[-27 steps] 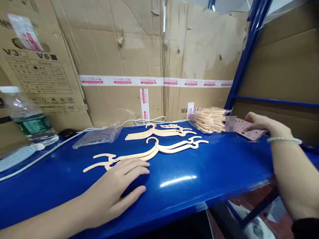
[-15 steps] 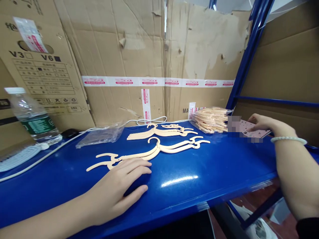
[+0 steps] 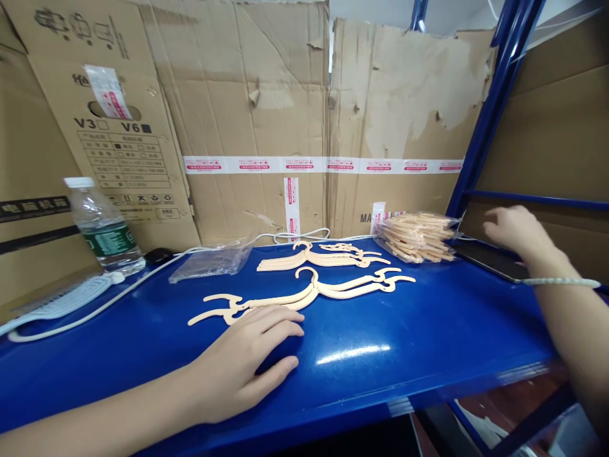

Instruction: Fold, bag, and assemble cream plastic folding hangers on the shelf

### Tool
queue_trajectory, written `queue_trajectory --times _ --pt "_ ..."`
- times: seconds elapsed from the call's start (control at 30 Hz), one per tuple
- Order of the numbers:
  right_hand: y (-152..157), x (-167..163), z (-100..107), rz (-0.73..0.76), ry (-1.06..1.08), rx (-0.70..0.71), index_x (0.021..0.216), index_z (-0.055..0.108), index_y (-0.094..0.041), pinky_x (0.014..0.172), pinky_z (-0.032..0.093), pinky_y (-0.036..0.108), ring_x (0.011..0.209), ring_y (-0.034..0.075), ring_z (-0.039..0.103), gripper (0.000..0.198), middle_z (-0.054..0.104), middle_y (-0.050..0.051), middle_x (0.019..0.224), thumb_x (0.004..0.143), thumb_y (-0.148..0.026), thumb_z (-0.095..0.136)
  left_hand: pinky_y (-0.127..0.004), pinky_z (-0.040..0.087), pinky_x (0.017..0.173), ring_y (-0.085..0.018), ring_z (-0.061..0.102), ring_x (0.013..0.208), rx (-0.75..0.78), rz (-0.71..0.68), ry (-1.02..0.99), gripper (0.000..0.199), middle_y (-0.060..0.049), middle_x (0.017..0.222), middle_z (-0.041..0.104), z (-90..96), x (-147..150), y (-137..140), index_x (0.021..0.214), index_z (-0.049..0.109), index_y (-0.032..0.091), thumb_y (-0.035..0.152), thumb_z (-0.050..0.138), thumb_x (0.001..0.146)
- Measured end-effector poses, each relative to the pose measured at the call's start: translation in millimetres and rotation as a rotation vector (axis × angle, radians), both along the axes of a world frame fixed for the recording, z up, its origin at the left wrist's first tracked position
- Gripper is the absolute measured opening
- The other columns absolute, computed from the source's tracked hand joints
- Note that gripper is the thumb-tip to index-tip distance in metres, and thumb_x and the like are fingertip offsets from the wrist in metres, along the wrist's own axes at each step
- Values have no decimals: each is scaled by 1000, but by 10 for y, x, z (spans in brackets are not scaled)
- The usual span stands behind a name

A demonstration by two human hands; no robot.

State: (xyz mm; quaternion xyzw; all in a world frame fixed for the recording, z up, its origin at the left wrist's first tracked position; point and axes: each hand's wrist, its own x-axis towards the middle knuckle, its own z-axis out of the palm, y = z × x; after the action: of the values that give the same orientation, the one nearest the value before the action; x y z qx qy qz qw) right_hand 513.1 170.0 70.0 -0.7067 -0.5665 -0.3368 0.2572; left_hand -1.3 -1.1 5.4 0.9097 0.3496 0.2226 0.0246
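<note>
Cardboard panels (image 3: 390, 108) wall in the blue tabletop (image 3: 399, 336) I'm watching remotely. At six o'clock lies the front hanger (image 3: 342, 292), its hook pointing away; a second hanger (image 3: 328, 257) sits just behind, probably laid parallel for easy comparison. At seven, my left hand (image 3: 254, 349) rests loosely spread, overlapping the front hanger's left arm, perhaps to steady it; I can't confirm contact. At three, my right hand (image 3: 516, 231) is raised, fingers curled, above a dark flat slab (image 3: 492, 261); I can't tell whether it holds anything. The bagged pieces (image 3: 419, 238), nearer in at three, seem parked aside for working room.
</note>
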Motion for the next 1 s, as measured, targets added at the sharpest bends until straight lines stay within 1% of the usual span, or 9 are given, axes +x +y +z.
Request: queue_trajectory --times 0.03,0.1,0.17,0.23,0.27,0.37,0.53,0.73,1.0 --pt "-19 -200 44 35 -5 29 100 72 -7 73 44 33 85 25 63 28 69 22 93 79 -16 55 -40 43 102 -25 52 120 0 0 0 26 -6 128 60 2 -1 -2 114 59 25 27 52 90" --pt "-40 -664 115 262 17 63 109 67 -7 83 44 34 97 26 61 33 68 20 102 83 -15 48 -40 43 101 -25 52 120 0 -2 2 25 -6 128 60 4 -2 -6 113 59 25 27 52 90" --pt "-6 -1137 136 469 22 -140 104 68 -10 80 47 31 91 23 63 31 70 15 102 85 -18 45 -40 44 101 -25 52 120 2 -6 6 24 -6 128 59 7 -2 -9 113 59 25 27 52 90" --pt "100 -1538 94 572 -12 -360 90 73 -17 70 48 26 75 19 65 22 74 6 86 82 -23 53 -40 43 102 -24 52 120 5 -10 8 25 -6 128 59 12 -3 -11 114 58 24 27 52 90" --pt "175 -1697 54 606 -30 -484 86 74 -18 65 48 25 70 18 65 19 74 4 80 80 -24 56 -41 43 102 -24 52 120 7 -11 11 26 -6 128 59 17 -6 -12 115 58 24 27 52 90" --pt "420 -2011 -98 603 -34 -622 74 76 -15 54 45 24 61 18 65 17 73 6 67 76 -24 61 -41 43 103 -24 52 121 -6 -19 41 28 -7 128 59 35 -20 -16 117 57 23 27 52 90" --pt "667 -2209 -299 613 -19 -668 77 78 -13 55 46 23 66 19 67 21 75 10 74 77 -28 63 -41 43 103 -24 52 121 -30 -33 51 28 -8 128 59 62 -41 -21 116 57 22 27 52 90" --pt "690 -2237 -402 670 -31 -616 73 78 -15 59 47 26 68 22 68 16 75 11 75 76 -24 64 -43 43 102 -26 53 119 -40 -57 25 28 -10 125 60 79 -33 -27 116 58 22 25 52 89" --pt "389 -2273 -200 780 76 -435 77 75 -14 63 47 28 68 21 67 26 74 10 74 84 -27 55 -43 41 103 -25 53 118 -108 -68 -80 29 -9 125 61 83 -14 -45 117 58 22 23 53 88"
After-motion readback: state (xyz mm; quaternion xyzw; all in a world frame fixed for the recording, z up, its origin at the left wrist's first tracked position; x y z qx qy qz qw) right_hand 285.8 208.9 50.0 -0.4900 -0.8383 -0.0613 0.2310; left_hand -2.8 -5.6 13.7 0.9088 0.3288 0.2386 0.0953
